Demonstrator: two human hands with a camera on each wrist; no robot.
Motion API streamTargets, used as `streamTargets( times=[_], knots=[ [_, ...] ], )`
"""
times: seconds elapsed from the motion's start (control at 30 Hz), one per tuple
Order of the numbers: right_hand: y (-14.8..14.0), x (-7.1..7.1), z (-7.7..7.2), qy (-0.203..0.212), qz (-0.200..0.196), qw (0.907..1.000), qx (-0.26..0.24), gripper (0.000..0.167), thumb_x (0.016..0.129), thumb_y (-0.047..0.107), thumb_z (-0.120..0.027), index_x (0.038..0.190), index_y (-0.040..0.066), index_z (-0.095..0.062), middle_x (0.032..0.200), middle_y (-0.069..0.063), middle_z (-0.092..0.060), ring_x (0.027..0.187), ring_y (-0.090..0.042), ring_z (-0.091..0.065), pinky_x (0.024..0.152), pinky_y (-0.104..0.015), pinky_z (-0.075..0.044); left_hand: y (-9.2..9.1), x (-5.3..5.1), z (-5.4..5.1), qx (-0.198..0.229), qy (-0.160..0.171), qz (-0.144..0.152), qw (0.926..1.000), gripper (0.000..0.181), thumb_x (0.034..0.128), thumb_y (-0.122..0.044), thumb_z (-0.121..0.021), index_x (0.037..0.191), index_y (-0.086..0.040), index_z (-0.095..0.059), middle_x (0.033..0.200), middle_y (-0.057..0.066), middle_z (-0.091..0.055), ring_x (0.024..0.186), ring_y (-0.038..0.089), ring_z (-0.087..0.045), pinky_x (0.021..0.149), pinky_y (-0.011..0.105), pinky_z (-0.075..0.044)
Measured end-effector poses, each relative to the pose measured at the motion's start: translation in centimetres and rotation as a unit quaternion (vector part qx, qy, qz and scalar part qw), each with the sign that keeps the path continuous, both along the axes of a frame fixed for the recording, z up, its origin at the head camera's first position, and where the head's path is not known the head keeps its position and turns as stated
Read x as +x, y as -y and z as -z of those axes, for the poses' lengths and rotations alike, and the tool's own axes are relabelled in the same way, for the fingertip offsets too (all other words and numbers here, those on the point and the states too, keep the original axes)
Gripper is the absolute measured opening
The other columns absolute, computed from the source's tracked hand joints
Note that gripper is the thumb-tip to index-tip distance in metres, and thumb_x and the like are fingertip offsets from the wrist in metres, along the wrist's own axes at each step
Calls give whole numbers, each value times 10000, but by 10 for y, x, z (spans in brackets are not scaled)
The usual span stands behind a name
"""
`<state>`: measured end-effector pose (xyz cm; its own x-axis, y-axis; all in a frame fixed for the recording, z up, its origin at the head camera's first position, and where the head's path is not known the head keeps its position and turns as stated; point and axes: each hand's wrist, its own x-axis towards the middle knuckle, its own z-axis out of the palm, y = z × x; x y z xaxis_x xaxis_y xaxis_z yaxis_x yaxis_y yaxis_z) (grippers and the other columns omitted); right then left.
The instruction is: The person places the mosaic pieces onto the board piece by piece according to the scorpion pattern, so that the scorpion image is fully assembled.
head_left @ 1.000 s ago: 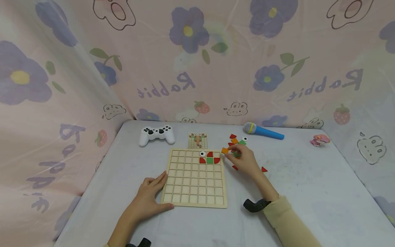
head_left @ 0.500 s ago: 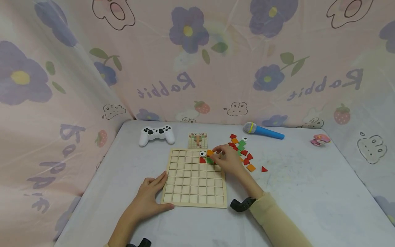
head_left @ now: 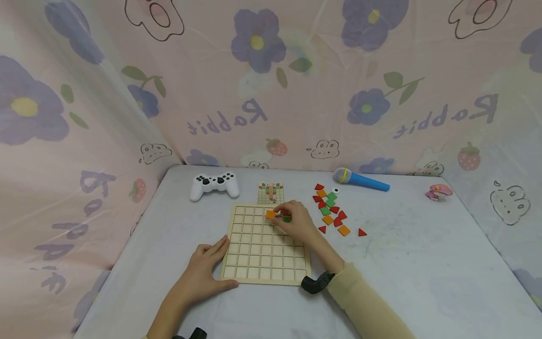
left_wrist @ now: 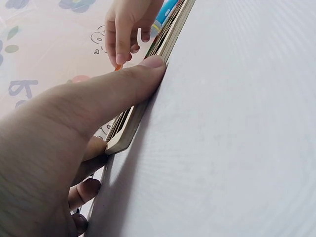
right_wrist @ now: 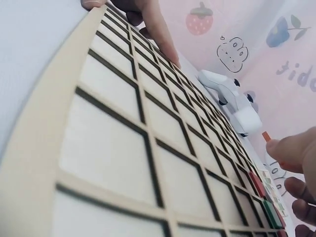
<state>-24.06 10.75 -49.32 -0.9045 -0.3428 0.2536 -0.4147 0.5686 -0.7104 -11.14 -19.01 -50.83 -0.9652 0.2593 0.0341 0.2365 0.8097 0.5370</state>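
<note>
A wooden grid board (head_left: 267, 245) lies on the table. Along its left edge and lower left corner rests my left hand (head_left: 202, 275), fingers and thumb extended against the rim; the left wrist view shows the thumb (left_wrist: 123, 86) on that rim. My right hand (head_left: 298, 222) pinches an orange square (head_left: 270, 214) between thumb and fingertips above the board's upper rows. In the right wrist view the orange square (right_wrist: 266, 136) shows edge-on. A green piece (head_left: 287, 219) sits in the board beneath the right hand, which hides most of the pieces around it.
Behind the board lies a small pattern card (head_left: 271, 193). Red, green and orange pieces (head_left: 328, 220) are scattered to its right, with a white eye piece (head_left: 336, 190). Farther out are a white game controller (head_left: 214, 186), a blue microphone (head_left: 362, 180) and a pink object (head_left: 439, 192).
My right hand has carried the orange square leftward from beside the loose pieces to above the board's upper rows. The left hand has stayed at the board's edge.
</note>
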Motion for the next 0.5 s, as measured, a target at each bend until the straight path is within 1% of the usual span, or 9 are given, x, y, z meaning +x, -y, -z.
streamTargets(
  times=[0.1,0.27,0.37,0.5],
  knots=[
    [5,0,3,-24,8,10000,77,241,919,224,-845,1103,81,-789,1041,-95,-701,1005,-266,-599,870,-410,-495,0,0,0,18,24,-10,10000,1086,728,-585,-921,1607,-137,-467,1712,-52,-361,1314,248,-425,1056,531,-431],
    [8,-1,10,-209,69,9993,299,235,902,247,-854,1073,95,-802,996,-72,-682,939,-246,-550,821,-386,-436,-1,0,-2,54,0,-31,10000,1078,724,-578,-926,1598,-130,-482,1706,-47,-378,1319,258,-429,1060,540,-431],
    [9,-1,13,-290,99,9988,375,219,896,233,-854,1058,92,-808,993,-63,-682,928,-237,-549,816,-381,-428,-1,1,-3,46,3,-32,10000,1076,725,-582,-925,1595,-125,-487,1706,-44,-379,1320,260,-431,1060,544,-432],
    [10,-1,15,-344,107,9988,336,205,890,217,-860,1041,89,-809,983,-55,-683,930,-238,-555,824,-389,-431,-1,1,-4,56,30,-26,10000,1075,726,-581,-925,1596,-124,-488,1708,-44,-375,1321,260,-429,1061,545,-430]
  ],
)
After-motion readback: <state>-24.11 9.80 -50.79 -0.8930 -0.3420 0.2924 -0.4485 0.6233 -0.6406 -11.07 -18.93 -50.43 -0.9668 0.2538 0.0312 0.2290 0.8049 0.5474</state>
